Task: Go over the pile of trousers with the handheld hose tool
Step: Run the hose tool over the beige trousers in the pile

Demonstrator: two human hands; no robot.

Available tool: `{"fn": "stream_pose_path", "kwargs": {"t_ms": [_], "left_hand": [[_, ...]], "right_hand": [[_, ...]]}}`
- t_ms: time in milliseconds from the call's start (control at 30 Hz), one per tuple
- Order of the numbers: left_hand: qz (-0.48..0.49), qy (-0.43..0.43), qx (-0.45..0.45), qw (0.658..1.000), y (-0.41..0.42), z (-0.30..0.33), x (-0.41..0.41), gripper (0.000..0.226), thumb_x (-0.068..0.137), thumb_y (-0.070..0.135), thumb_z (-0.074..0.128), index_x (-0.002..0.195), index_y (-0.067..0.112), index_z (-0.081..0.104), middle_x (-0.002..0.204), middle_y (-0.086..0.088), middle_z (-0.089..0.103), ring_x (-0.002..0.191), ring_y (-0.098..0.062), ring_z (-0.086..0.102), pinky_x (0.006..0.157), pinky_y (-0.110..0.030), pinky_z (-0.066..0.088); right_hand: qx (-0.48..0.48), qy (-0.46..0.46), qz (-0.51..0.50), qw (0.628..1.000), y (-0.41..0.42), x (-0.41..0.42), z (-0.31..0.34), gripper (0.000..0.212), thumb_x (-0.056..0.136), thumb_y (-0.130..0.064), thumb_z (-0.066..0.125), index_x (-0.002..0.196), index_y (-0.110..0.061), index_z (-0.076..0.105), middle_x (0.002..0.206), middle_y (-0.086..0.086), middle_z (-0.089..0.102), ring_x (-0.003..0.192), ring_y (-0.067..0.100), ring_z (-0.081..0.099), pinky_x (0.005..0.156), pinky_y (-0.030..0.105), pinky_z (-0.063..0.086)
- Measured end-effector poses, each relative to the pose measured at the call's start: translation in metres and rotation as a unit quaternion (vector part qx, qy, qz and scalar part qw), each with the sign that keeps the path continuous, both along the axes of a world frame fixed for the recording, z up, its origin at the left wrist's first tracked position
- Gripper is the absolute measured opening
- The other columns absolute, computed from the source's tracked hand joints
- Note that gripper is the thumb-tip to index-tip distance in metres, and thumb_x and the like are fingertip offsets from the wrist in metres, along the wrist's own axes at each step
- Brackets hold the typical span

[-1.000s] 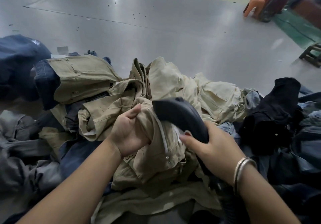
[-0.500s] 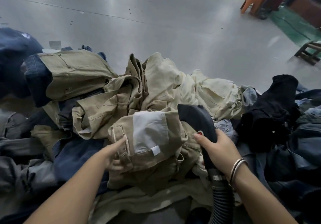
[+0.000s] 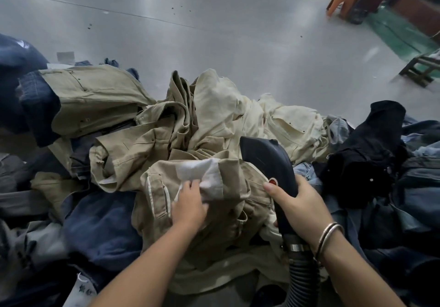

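The khaki trousers [image 3: 202, 194] top the pile at centre; soft and limp, they will likely slump unless pinched at a seam or at the turned-out white pocket lining [image 3: 202, 173]. The left hand [image 3: 190, 205] lies at their six o'clock, fingers closed on that lining. At three o'clock the right hand [image 3: 301, 208] is wrapped around the rigid dark hose tool [image 3: 266, 158], its ribbed hose [image 3: 301, 280] trailing toward six.

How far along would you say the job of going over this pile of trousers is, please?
Nothing shows which trousers are finished. In hand: the right hand grips the hose tool against the khaki trousers on top, while the left hand holds their white pocket lining. Left, seemingly: the cream trousers behind, the dark blue trousers and the black trousers.
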State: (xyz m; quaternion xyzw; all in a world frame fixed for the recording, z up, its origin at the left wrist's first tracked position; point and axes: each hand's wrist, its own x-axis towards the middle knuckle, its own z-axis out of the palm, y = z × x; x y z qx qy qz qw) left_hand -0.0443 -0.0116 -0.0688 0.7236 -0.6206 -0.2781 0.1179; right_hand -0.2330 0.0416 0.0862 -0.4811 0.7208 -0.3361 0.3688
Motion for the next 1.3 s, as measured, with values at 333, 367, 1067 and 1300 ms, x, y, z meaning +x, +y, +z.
{"fn": "stream_pose_path", "kwargs": {"t_ms": [333, 367, 1067, 1300], "left_hand": [[-0.103, 0.404, -0.335, 0.845, -0.072, 0.154, 0.018, 0.043, 0.072, -0.013, 0.035, 0.077, 0.023, 0.058, 0.074, 0.018, 0.058, 0.076, 0.006, 0.052, 0.074, -0.010, 0.042], [-0.133, 0.340, -0.318, 0.875, -0.075, 0.152, 0.026, 0.041, 0.069, -0.014, 0.036, 0.073, 0.020, 0.059, 0.074, 0.016, 0.057, 0.077, 0.004, 0.052, 0.076, -0.014, 0.042], [0.127, 0.537, 0.005, 0.834, -0.077, 0.101, 0.030, 0.049, 0.078, 0.051, 0.069, 0.103, 0.008, 0.072, 0.103, -0.008, 0.073, 0.101, -0.026, 0.067, 0.083, -0.031, 0.054], [0.192, 0.681, 0.116, 0.697, -0.067, 0.098, 0.035, 0.053, 0.091, 0.060, 0.047, 0.102, 0.017, 0.076, 0.109, -0.008, 0.072, 0.096, -0.023, 0.070, 0.065, -0.030, 0.058]], "right_hand": [[-0.132, -0.118, -0.104, 0.979, 0.010, -0.023, 0.050, 0.044, 0.057, -0.049, 0.072, 0.083, -0.016, 0.059, 0.057, -0.002, 0.060, 0.044, 0.016, 0.060, 0.040, 0.029, 0.050], [-0.141, -0.128, -0.113, 0.975, 0.011, -0.027, 0.054, 0.047, 0.054, -0.052, 0.071, 0.082, -0.017, 0.059, 0.054, -0.001, 0.060, 0.039, 0.018, 0.058, 0.037, 0.027, 0.048], [-0.069, -0.016, 0.005, 0.997, 0.017, -0.001, 0.038, 0.048, 0.058, -0.060, 0.067, 0.086, -0.022, 0.061, 0.072, -0.010, 0.069, 0.069, 0.011, 0.065, 0.069, 0.042, 0.055], [-0.126, -0.106, -0.072, 0.984, 0.016, -0.018, 0.061, 0.039, 0.052, -0.058, 0.069, 0.076, -0.028, 0.062, 0.058, -0.001, 0.061, 0.050, 0.022, 0.060, 0.053, 0.047, 0.055]]}}
